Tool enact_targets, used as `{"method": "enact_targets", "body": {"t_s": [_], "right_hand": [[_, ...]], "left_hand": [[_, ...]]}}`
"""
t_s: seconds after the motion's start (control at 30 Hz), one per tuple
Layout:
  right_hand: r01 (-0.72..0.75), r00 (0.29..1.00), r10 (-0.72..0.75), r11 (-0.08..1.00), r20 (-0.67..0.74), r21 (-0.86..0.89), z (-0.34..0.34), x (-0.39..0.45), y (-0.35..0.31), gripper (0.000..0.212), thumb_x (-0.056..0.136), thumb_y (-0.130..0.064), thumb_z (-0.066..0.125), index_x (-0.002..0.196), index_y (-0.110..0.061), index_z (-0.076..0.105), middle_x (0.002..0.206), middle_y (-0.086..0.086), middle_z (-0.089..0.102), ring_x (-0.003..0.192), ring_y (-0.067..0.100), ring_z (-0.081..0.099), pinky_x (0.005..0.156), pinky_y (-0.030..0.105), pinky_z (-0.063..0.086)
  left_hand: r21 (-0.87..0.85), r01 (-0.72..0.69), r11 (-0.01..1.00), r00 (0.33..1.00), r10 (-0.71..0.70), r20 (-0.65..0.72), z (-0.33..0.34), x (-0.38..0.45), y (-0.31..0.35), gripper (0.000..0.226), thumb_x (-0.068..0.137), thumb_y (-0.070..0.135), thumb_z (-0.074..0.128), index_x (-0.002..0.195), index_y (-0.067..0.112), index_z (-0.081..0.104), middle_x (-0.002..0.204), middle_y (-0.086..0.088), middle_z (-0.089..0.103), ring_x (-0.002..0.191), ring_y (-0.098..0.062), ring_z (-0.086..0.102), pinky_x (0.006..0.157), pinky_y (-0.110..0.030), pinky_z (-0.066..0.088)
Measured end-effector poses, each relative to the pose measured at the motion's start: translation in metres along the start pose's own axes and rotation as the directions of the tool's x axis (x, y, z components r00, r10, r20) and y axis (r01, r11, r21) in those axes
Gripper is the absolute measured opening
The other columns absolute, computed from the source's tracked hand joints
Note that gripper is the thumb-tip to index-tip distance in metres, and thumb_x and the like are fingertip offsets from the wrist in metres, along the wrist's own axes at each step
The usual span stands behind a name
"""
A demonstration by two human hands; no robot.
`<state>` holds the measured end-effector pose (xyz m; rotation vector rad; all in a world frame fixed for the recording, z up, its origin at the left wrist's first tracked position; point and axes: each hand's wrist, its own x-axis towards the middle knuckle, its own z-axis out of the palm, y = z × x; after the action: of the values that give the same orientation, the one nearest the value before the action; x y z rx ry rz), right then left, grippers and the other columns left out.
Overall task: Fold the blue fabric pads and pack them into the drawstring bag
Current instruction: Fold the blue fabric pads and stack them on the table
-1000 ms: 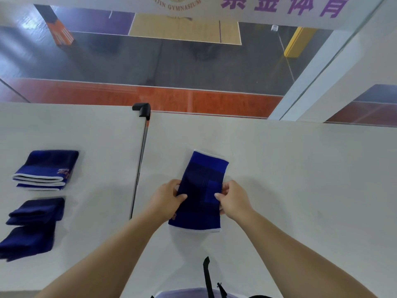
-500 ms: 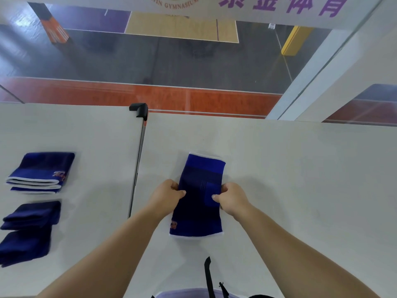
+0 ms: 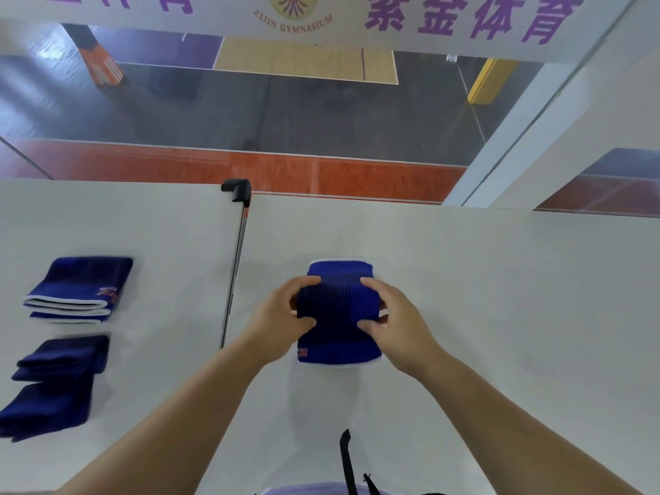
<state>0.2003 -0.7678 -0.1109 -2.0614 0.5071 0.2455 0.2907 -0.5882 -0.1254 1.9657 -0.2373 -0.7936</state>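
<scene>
A blue fabric pad (image 3: pixel 339 312) with white edges lies flat on the white table (image 3: pixel 500 298) in front of me. My left hand (image 3: pixel 285 316) grips its left side and my right hand (image 3: pixel 396 323) grips its right side, thumbs and fingers pinching the cloth at mid-length. A folded blue pad (image 3: pixel 80 289) with white layers lies far left. Two darker blue pads (image 3: pixel 53 384) lie nearer on the left, one overlapping the other. At the bottom edge a light purple bag (image 3: pixel 321 489) with a black strap (image 3: pixel 345 459) barely shows.
Two white tables meet at a gap (image 3: pixel 232 280) with a black corner guard (image 3: pixel 237 189) at its far end. Beyond the far edge is a glass wall over a gym floor.
Both hands slid a little up the pad and spread their fingers wider around its sides. The pad now lies straighter on the table.
</scene>
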Motion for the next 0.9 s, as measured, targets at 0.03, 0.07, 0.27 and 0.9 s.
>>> {"method": "enact_targets", "body": {"t_s": [0.03,0.07,0.27,0.9], "right_hand": [[0.015,1.000,-0.014,0.998,0.028,-0.067,0.000,-0.001,-0.001,0.064,0.087,-0.012,0.064,0.141,-0.030,0.037,0.128,-0.008,0.046,0.112,0.013,0.051,0.098,0.031,0.046],[0.019,0.999,-0.014,0.993,0.039,-0.121,0.000,-0.002,-0.003,0.066,0.086,-0.013,0.065,0.142,-0.029,0.035,0.129,-0.007,0.044,0.116,0.013,0.048,0.101,0.033,0.044],[0.104,0.992,-0.117,0.974,-0.051,-0.202,-0.007,-0.003,-0.011,0.026,0.079,-0.018,0.071,0.096,-0.033,0.058,0.103,-0.005,0.052,0.093,0.009,0.051,0.079,0.017,0.042],[-0.091,0.966,0.158,0.949,0.206,-0.302,0.014,-0.001,0.008,0.019,0.089,-0.032,0.059,0.089,-0.015,0.048,0.083,0.003,0.061,0.067,0.018,0.055,0.059,0.030,0.045]], "left_hand": [[0.039,-0.009,0.999,1.000,0.009,0.001,0.001,-0.001,0.001,0.062,0.079,-0.005,0.066,0.127,0.030,0.050,0.113,0.008,0.057,0.102,-0.013,0.057,0.082,-0.030,0.055],[0.072,-0.016,0.997,1.000,0.016,-0.006,0.001,-0.002,0.002,0.065,0.076,-0.002,0.069,0.130,0.029,0.049,0.119,0.007,0.056,0.106,-0.015,0.056,0.089,-0.035,0.054],[0.192,-0.111,0.975,0.990,0.125,-0.062,-0.010,-0.009,0.010,0.030,0.079,0.009,0.071,0.094,0.034,0.064,0.103,0.006,0.055,0.092,-0.014,0.059,0.082,-0.022,0.048],[0.357,0.170,0.919,0.983,-0.183,0.001,-0.021,-0.027,-0.059,0.016,0.086,0.025,0.065,0.100,0.022,0.058,0.087,0.006,0.061,0.082,-0.015,0.061,0.080,-0.030,0.052]]}}
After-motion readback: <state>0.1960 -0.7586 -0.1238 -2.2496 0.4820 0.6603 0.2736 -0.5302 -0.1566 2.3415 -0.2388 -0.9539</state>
